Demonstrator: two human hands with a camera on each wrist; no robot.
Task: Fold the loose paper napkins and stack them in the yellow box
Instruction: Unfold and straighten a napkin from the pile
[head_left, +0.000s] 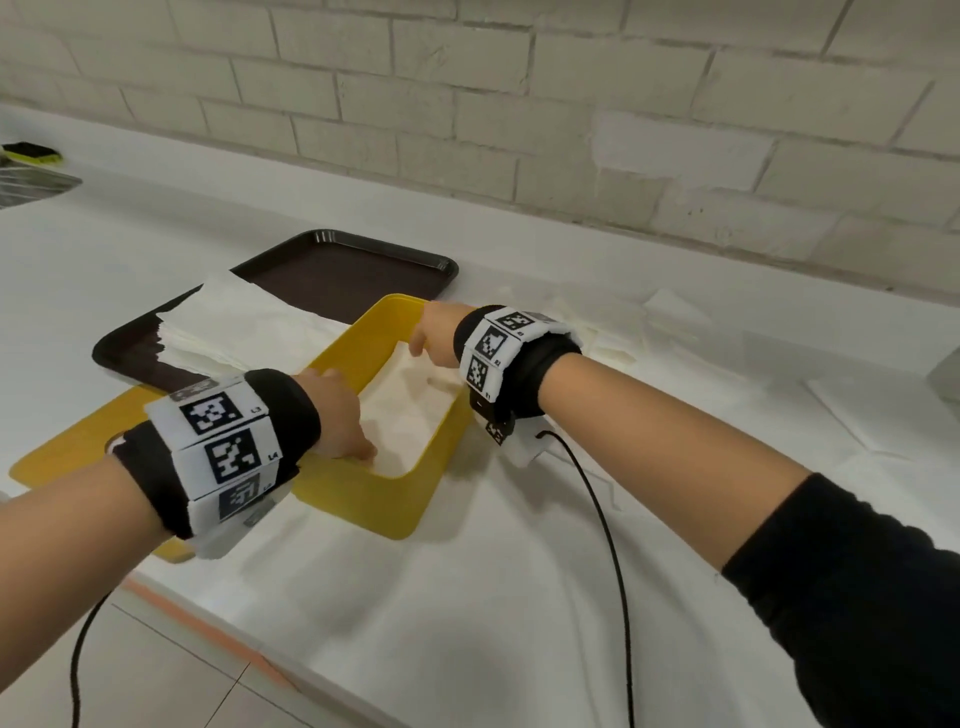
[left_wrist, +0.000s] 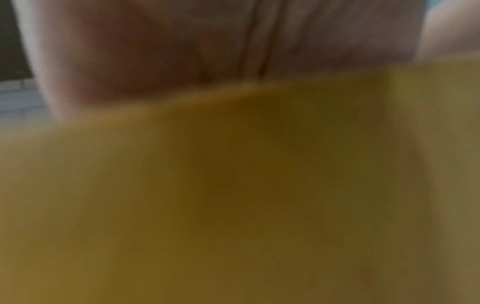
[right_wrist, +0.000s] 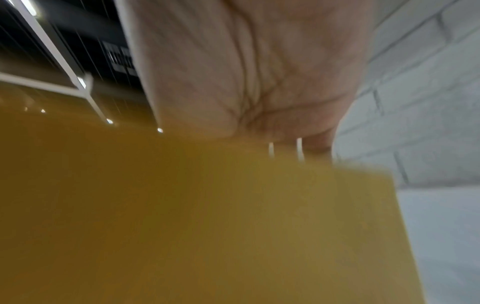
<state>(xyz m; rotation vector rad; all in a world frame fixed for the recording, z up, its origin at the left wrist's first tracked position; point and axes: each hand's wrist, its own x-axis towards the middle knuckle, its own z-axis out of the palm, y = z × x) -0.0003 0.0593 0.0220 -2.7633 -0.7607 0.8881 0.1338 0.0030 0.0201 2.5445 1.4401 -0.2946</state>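
Observation:
The yellow box (head_left: 363, 512) sits mid-counter with white folded napkins (head_left: 415, 415) lying inside. My left hand (head_left: 363, 449) reaches over the near-left rim, its fingers pointing straight down onto the napkins. My right hand (head_left: 422, 345) dips in at the far right corner; only its thumb shows, and the fingers are hidden beneath it. The left wrist view shows the left hand's palm (left_wrist: 182, 51) against the box's blurred yellow wall (left_wrist: 233, 185). In the right wrist view the right hand's palm (right_wrist: 246, 72) goes behind the box's wall (right_wrist: 182, 216).
A stack of unfolded napkins (head_left: 234, 322) lies on a brown tray (head_left: 358, 270) behind the box. More loose napkins (head_left: 613, 327) lie to the right. A flat yellow lid (head_left: 78, 447) is under my left wrist. A sink (head_left: 26, 184) is far left; cables (head_left: 608, 545) hang from both wrists.

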